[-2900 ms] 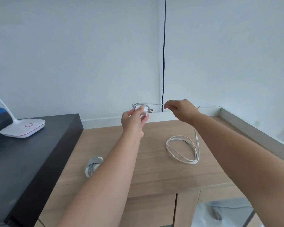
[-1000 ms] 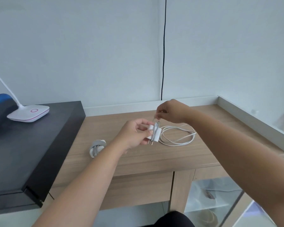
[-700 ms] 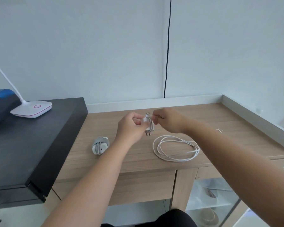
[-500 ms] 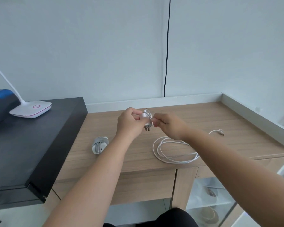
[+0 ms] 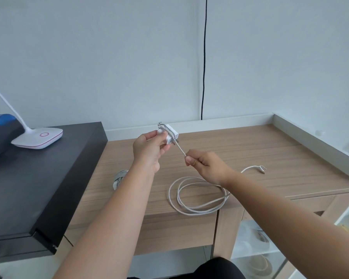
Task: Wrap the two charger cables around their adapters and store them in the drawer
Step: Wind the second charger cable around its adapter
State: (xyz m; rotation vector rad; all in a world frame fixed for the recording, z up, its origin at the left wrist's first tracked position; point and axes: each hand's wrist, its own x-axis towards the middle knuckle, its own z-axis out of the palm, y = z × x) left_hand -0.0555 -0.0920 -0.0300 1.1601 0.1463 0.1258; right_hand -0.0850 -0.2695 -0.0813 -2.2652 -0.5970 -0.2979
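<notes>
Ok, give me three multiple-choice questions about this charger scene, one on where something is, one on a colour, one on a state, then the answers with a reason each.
1. Where does the already wrapped grey charger lie?
A. On the wooden tabletop, partly behind the left forearm
B. On the black cabinet
C. In the right hand

2. What colour is the ring on the lamp base?
A. Green
B. Pink
C. Yellow

3. What state is the white cable in?
A. Fully wound on the adapter
B. A few turns wound, most of it looped loose on the tabletop
C. Not yet touched

Answers:
1 A: the bundle sits on the wood, beside the cabinet.
2 B: a pink ring marks the white base.
3 B: the left hand holds the white adapter with some turns on it, the right hand pinches the cable taut, and loops lie below.
</notes>
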